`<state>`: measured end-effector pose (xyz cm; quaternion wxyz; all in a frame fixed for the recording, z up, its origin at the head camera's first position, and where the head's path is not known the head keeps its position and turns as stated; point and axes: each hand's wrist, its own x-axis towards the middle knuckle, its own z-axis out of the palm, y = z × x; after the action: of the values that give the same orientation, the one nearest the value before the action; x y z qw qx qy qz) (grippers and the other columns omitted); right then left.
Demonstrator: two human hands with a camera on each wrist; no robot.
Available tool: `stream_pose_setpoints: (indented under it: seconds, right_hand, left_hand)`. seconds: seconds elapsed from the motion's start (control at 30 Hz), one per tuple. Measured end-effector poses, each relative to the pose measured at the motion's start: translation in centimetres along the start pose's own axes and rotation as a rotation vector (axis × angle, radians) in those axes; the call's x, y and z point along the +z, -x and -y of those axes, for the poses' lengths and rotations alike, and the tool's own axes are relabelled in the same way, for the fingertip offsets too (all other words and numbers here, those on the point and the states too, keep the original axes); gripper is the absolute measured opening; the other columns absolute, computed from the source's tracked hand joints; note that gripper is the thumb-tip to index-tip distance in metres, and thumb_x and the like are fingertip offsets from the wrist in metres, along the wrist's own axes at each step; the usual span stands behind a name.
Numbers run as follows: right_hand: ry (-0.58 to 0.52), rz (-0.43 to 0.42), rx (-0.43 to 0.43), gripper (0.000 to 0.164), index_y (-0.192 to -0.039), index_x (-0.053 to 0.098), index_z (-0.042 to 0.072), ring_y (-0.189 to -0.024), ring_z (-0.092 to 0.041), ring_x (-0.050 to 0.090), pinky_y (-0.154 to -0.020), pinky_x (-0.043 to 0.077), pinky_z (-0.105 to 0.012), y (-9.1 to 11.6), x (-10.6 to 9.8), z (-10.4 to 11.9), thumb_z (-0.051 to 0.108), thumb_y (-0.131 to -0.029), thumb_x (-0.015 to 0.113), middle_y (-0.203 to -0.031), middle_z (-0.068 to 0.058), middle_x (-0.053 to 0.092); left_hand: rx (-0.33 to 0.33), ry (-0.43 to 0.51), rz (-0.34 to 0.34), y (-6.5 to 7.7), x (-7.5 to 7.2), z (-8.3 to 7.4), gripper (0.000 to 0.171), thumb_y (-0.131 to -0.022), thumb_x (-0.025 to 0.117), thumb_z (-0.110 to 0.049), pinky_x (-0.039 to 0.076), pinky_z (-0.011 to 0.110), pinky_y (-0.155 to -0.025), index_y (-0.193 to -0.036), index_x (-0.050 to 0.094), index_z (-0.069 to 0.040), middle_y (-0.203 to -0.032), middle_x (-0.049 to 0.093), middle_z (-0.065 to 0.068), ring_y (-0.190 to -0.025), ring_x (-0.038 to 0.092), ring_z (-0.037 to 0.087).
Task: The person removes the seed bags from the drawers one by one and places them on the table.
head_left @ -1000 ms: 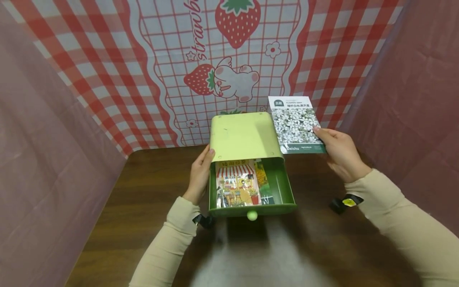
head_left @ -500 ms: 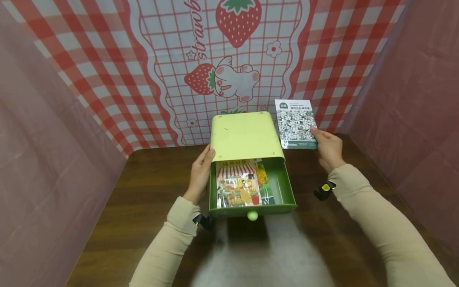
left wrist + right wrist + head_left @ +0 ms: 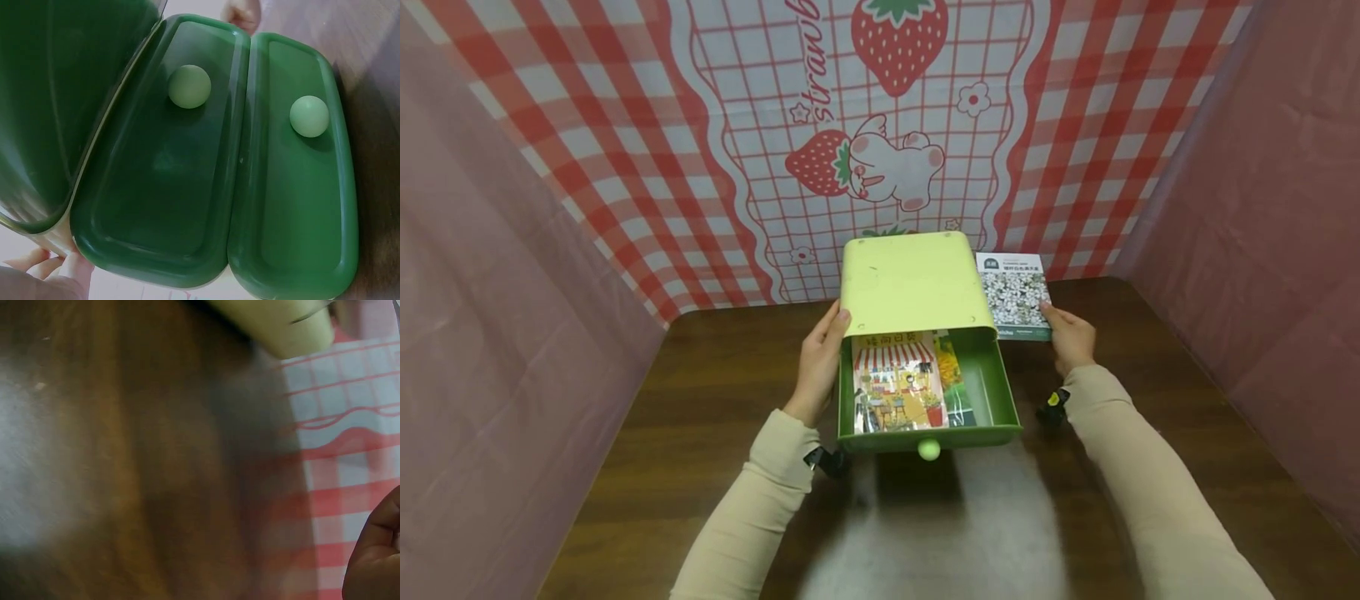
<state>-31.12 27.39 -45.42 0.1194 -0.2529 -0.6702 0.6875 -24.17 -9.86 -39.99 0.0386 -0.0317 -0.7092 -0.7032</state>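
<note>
A pale green cabinet (image 3: 917, 279) stands on the table with its top drawer (image 3: 1000, 392) pulled out. Inside that drawer lie a packet with a striped awning picture (image 3: 895, 383) and, partly under it, a yellow-flower packet (image 3: 951, 375). My left hand (image 3: 816, 367) rests against the cabinet's left side, thumb at the front edge. To the right of the cabinet, my right hand (image 3: 1071, 337) pinches the right edge of a white-flower seed packet (image 3: 1013, 296), its left edge close to the cabinet. The left wrist view shows two closed lower drawers (image 3: 162, 162) with round knobs.
Behind the cabinet hangs a red checked strawberry cloth (image 3: 865, 75). Pink curtains (image 3: 1240, 208) flank both sides. The dark wooden table (image 3: 700, 433) extends left and right of the cabinet, with a bright reflection in front.
My right hand has moved left and lower with the white-flower seed packet, bringing it down beside the cabinet. The left hand, cabinet and open drawer have stayed in place.
</note>
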Motion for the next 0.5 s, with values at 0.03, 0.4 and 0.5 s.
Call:
stream_pose_setpoints:
  seconds: [0.03,0.4,0.5]
  right_hand:
    - [0.042,0.006,-0.004,0.047,-0.123,0.069,0.009,-0.106,-0.011,0.057,-0.095,0.047,-0.024,0.0,0.1,-0.4,0.042,-0.090,0.069,-0.104,0.004,0.068]
    - [0.223,0.064,-0.033,0.057,-0.132,0.060,-0.002,-0.061,0.004,0.050,-0.053,0.048,-0.015,0.6,0.7,-3.4,0.040,-0.094,0.064,-0.132,-0.021,0.058]
    - [0.270,0.070,-0.016,0.056,-0.132,0.060,-0.002,-0.077,-0.006,0.060,-0.065,0.053,-0.020,0.5,0.7,-3.9,0.039,-0.094,0.063,-0.137,-0.022,0.056]
  left_hand:
    - [0.000,-0.001,-0.001,0.0,0.0,0.0,0.061,-0.097,0.050,-0.055,0.024,0.043,-0.123,-0.151,0.038,-0.027,-0.157,0.037,-0.004,-0.148,0.029,0.018]
    - [-0.009,0.041,0.003,0.1,0.1,-0.1,0.062,-0.098,0.051,-0.053,0.028,0.039,-0.121,-0.152,0.037,-0.025,-0.157,0.037,-0.004,-0.147,0.030,0.016]
    - [-0.007,0.039,0.001,0.2,0.2,-0.2,0.063,-0.098,0.050,-0.053,0.027,0.039,-0.122,-0.152,0.037,-0.023,-0.157,0.036,-0.003,-0.147,0.030,0.017]
